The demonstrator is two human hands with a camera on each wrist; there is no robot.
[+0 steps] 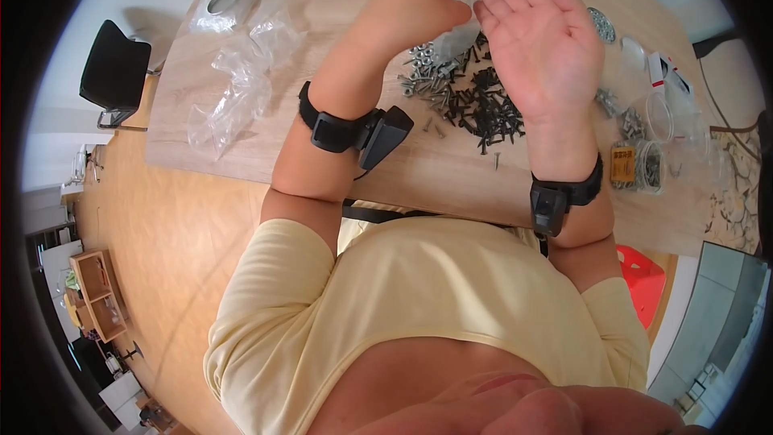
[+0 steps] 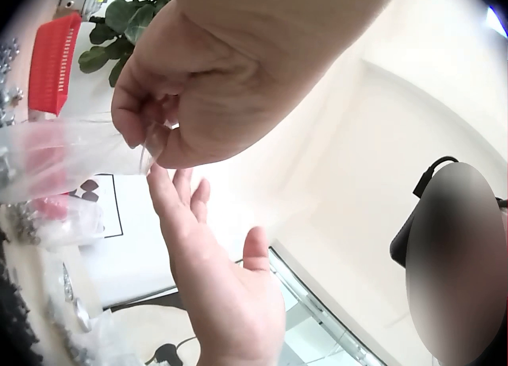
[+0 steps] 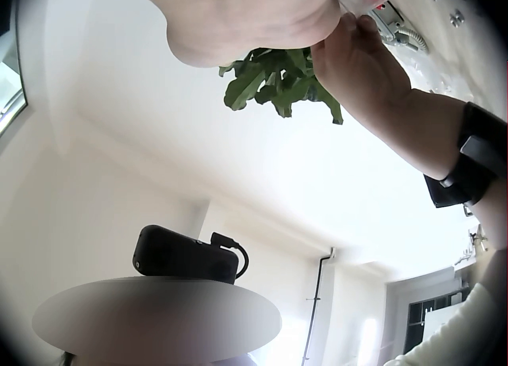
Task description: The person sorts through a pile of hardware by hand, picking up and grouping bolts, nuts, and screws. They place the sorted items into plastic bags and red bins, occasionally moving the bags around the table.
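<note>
My left hand point(image 1: 415, 4) is raised over the far part of the table, fingertips pinching the edge of a clear plastic bag point(image 2: 87, 148). Below that grip the bag hangs down, seen in the left wrist view. Palm up, my right hand point(image 1: 543, 48) has its fingers extended, their tips right at the bag's edge beside the left fingertips. Beneath the hands lie a heap of black screws point(image 1: 487, 109) and a pile of silver bolts and nuts point(image 1: 427, 76). The right wrist view shows the left hand point(image 3: 365, 65) partly behind the right point(image 3: 254, 21).
Red baskets point(image 2: 54, 65) stand at the table's far side. Crumpled clear plastic point(image 1: 241, 72) and a round metal lid point(image 1: 224, 0) lie left. At right are clear containers of hardware, one with a yellow label point(image 1: 623, 164). A black chair point(image 1: 115, 64) stands beyond the left edge.
</note>
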